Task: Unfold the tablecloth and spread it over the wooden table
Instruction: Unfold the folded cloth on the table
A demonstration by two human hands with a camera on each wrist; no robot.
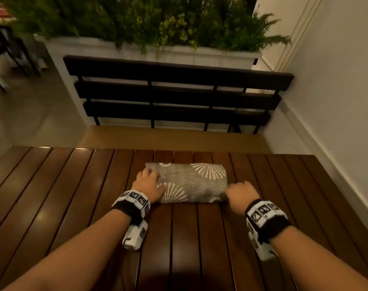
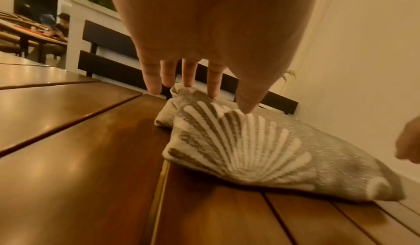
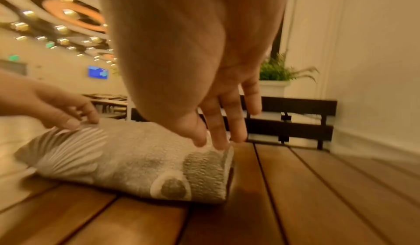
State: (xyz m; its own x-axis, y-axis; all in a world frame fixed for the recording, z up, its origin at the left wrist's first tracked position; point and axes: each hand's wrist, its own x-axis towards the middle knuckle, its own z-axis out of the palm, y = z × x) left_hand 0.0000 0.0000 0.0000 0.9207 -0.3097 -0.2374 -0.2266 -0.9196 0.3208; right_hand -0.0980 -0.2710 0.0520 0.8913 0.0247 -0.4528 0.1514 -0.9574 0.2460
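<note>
A folded grey tablecloth [image 1: 189, 181] with white fan patterns lies on the slatted wooden table [image 1: 73, 185], towards its far edge. My left hand [image 1: 149, 181] is at the cloth's left end. In the left wrist view that hand [image 2: 216, 95] has straight fingers, with fingertips and thumb touching the top of the tablecloth [image 2: 250, 150]. My right hand [image 1: 239, 190] is at the near right corner. In the right wrist view its [image 3: 209, 143] thumb and forefinger pinch the edge of the tablecloth [image 3: 127, 159], whose top layer lifts slightly there.
A dark slatted bench [image 1: 174, 95] stands just beyond the table, with a white planter [image 1: 136, 49] of green plants behind it. A white wall [image 1: 336, 101] runs along the right side. Bare table slats stretch left, right and towards me.
</note>
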